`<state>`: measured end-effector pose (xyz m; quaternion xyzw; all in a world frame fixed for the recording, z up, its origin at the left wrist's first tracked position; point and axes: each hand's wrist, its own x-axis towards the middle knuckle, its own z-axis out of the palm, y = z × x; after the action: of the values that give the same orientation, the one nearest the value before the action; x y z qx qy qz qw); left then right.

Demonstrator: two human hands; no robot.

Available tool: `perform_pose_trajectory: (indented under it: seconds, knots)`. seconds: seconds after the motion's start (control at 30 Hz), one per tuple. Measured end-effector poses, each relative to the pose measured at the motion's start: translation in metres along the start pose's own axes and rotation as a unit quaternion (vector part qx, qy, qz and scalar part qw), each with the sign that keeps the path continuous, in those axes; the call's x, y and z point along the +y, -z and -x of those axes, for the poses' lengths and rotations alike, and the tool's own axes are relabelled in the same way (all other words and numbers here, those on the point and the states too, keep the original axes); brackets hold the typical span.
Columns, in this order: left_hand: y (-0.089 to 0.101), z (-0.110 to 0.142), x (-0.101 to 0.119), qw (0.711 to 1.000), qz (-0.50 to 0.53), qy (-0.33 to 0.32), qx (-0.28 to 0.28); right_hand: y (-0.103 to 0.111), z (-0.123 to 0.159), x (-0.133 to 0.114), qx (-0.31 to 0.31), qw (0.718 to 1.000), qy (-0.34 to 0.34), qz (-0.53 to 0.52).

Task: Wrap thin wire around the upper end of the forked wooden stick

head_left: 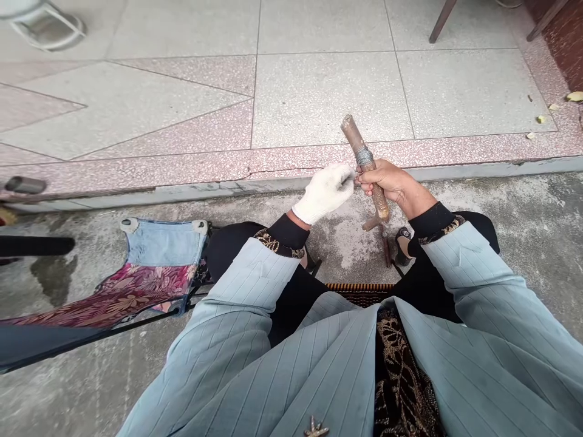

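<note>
My right hand (390,185), bare, is wrapped round a brown wooden handle (359,149) that stands tilted, its top leaning away to the left. A band of grey wire (364,156) is wound around the handle just above my fingers. A dark metal part (380,227) sticks out below the hand toward the ground. My left hand (325,191), in a white knitted glove, is closed in a pinch at the wire, touching the handle beside my right thumb. What the glove pinches is too small to make out.
I sit over rough concrete (523,218) before a raised tiled step (273,97). A folding stool with patched floral and denim cloth (150,273) stands at my left. Chair legs (439,21) rise at the far right, a white metal stand (43,24) at the far left.
</note>
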<state>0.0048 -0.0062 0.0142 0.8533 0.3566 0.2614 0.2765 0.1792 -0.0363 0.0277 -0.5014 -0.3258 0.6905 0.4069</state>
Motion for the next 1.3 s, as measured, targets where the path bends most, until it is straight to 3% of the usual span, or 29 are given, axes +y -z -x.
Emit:
perform_pose_trajectory:
  seconds: [0.1, 0.27, 0.47, 0.6, 0.7, 0.8, 0.87, 1.0, 1.2, 1.3]
  knots:
    - [-0.005, 0.0, 0.003, 0.999, -0.01, 0.014, 0.036, -0.002, 0.001, 0.0, 0.006, 0.999, 0.006, -0.041]
    - [-0.013, 0.002, 0.007, 0.99, 0.074, 0.077, 0.088, -0.006, 0.003, 0.0, 0.019, 0.998, 0.031, -0.054]
    - [-0.018, 0.004, 0.01, 0.983, 0.114, 0.11, 0.097, -0.008, 0.003, 0.003, 0.053, 0.995, 0.039, -0.077]
    - [-0.018, 0.004, 0.003, 0.989, 0.069, 0.088, 0.092, -0.008, 0.005, 0.001, 0.05, 0.996, 0.017, -0.075]
    - [-0.016, 0.003, -0.006, 0.996, 0.022, 0.032, 0.083, -0.006, 0.006, 0.0, 0.028, 0.997, -0.013, -0.075]
    - [-0.017, 0.001, -0.012, 0.995, 0.066, 0.002, 0.078, -0.004, 0.005, -0.001, 0.005, 0.997, -0.033, -0.075]
    - [-0.021, 0.001, -0.012, 0.984, 0.157, 0.043, 0.078, -0.003, 0.005, -0.002, -0.001, 0.997, -0.037, -0.069]
    - [-0.031, 0.002, -0.01, 0.935, 0.328, 0.123, 0.054, -0.004, 0.004, -0.001, 0.025, 0.998, -0.006, -0.051]
    - [-0.034, 0.001, -0.011, 0.91, 0.388, 0.14, 0.051, -0.01, 0.003, 0.0, 0.071, 0.997, 0.014, -0.018]
    - [-0.034, 0.002, -0.011, 0.893, 0.42, 0.151, 0.058, -0.011, 0.004, -0.001, 0.064, 0.998, 0.013, -0.019]
